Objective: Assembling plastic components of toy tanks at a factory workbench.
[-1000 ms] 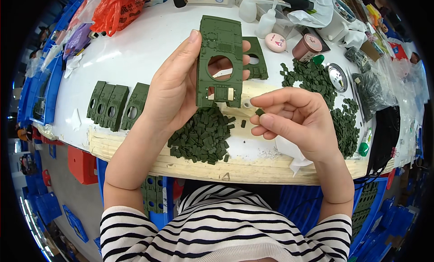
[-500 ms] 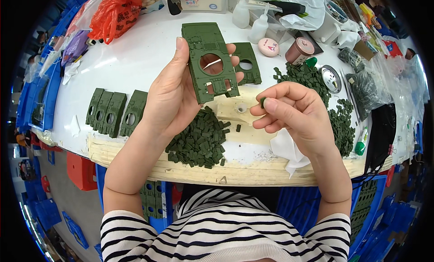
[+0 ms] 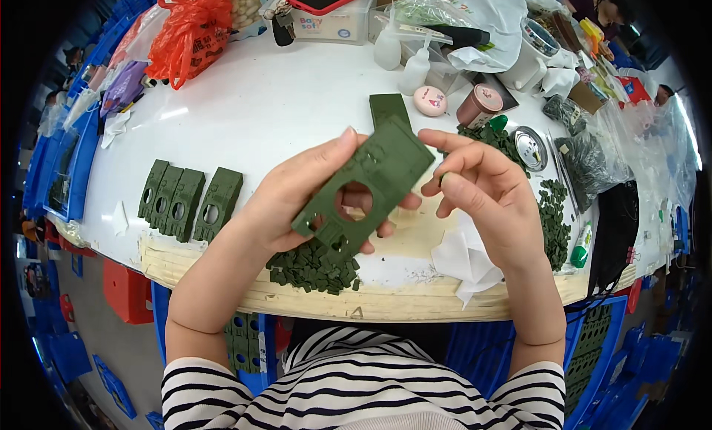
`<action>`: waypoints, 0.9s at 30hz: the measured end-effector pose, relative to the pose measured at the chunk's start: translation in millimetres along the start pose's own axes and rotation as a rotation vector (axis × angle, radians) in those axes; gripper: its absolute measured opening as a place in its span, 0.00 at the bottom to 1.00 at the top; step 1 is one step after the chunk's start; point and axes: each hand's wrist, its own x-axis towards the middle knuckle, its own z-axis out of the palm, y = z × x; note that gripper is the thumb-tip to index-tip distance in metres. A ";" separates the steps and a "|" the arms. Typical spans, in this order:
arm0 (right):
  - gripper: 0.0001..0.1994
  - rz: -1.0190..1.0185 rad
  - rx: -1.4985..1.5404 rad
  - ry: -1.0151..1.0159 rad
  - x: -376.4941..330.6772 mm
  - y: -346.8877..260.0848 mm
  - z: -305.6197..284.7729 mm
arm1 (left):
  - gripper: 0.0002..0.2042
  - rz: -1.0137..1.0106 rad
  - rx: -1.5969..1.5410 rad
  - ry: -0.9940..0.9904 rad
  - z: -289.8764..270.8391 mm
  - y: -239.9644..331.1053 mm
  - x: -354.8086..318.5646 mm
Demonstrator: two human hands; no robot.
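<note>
My left hand (image 3: 300,193) holds a dark green plastic model tank hull (image 3: 397,159) with a round hole through it, tilted with its far end toward upper right. Close to that end, my right hand (image 3: 486,196) pinches a small dark green piece (image 3: 443,179) between thumb and fingers; most of the piece is hidden. Its index finger reaches to the hull's corner, and I cannot tell whether it touches. Another green hull (image 3: 387,107) lies on the table behind the held one. Below my left hand is a heap of small green plastic parts (image 3: 315,273).
Several hulls (image 3: 178,204) stand in a row at left. More small parts (image 3: 552,222) lie at right, near a round metal lid (image 3: 530,148) and a green-and-white tube (image 3: 582,245). Crumpled tissue (image 3: 467,259) lies by the front edge. Squeeze bottles (image 3: 415,70) and a pink jar (image 3: 480,105) stand behind.
The held hull has turned clockwise, its far end swinging right toward my right hand. My right hand keeps its pinch on the small piece, its index finger now stretched toward the hull. The view has shifted slightly.
</note>
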 end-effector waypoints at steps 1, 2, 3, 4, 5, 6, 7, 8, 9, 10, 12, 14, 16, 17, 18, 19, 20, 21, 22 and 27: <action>0.09 0.016 0.018 -0.060 0.9 -1.9 -3.3 | 0.30 -0.027 0.064 -0.012 1.6 1.3 -2.5; 0.09 0.037 0.042 -0.120 0.3 -2.3 -4.3 | 0.30 -0.060 0.127 -0.018 2.7 1.0 -5.5; 0.09 0.075 0.031 -0.123 -0.4 -3.7 -2.8 | 0.30 -0.071 0.161 -0.007 3.5 0.3 -6.0; 0.09 0.102 0.026 -0.131 0.4 -4.4 -3.4 | 0.31 -0.081 0.139 0.006 4.1 0.5 -5.2; 0.08 0.131 0.020 -0.133 0.4 -4.2 -4.5 | 0.32 -0.096 0.115 0.014 3.9 0.0 -3.2; 0.08 0.161 0.015 -0.136 0.5 -3.7 -5.2 | 0.33 -0.111 0.091 0.023 3.1 -0.3 -1.4; 0.08 0.155 0.022 -0.098 0.5 -2.3 -5.6 | 0.34 -0.076 0.015 -0.009 -1.1 -2.1 1.0; 0.08 0.148 0.030 -0.063 0.9 -1.3 -5.7 | 0.36 -0.038 -0.058 -0.039 -6.7 -4.0 2.9; 0.08 0.140 0.038 -0.029 1.3 -0.1 -5.8 | 0.37 0.000 -0.132 -0.068 -9.3 -4.4 3.6; 0.09 0.111 0.056 0.025 1.7 1.2 -5.9 | 0.38 0.080 -0.161 -0.069 -7.5 -4.1 4.2; 0.09 0.054 0.091 0.137 3.1 4.3 -6.3 | 0.41 0.238 -0.221 -0.072 -2.7 -4.3 7.6; 0.08 0.026 0.136 0.172 4.6 4.4 -4.8 | 0.38 0.345 -0.132 -0.147 -7.5 -6.0 7.1; 0.08 0.017 0.135 0.191 4.9 6.3 -3.5 | 0.40 0.468 0.114 -0.080 -5.3 -9.1 4.7; 0.08 0.024 0.118 0.176 4.0 6.2 -2.2 | 0.38 0.429 0.012 -0.086 -3.9 -7.9 1.9; 0.08 0.031 0.101 0.162 2.6 5.8 -0.5 | 0.37 0.425 0.026 -0.067 -4.0 -7.9 1.9; 0.08 0.038 0.085 0.147 1.4 5.1 0.9 | 0.36 0.422 0.041 -0.048 -4.3 -8.0 2.2; 0.08 0.038 0.067 0.134 0.7 4.0 1.6 | 0.35 0.418 0.055 -0.029 -4.5 -8.1 2.8; 0.08 0.037 0.049 0.122 0.1 2.7 2.3 | 0.36 0.423 0.061 -0.001 -4.4 -7.8 3.0; 0.08 0.037 0.032 0.109 -0.1 2.1 2.6 | 0.37 0.428 0.067 0.026 -4.3 -7.4 3.1; 0.08 -0.144 -0.116 0.214 1.1 -5.2 -10.4 | 0.37 0.385 0.087 0.021 -5.1 -7.7 3.3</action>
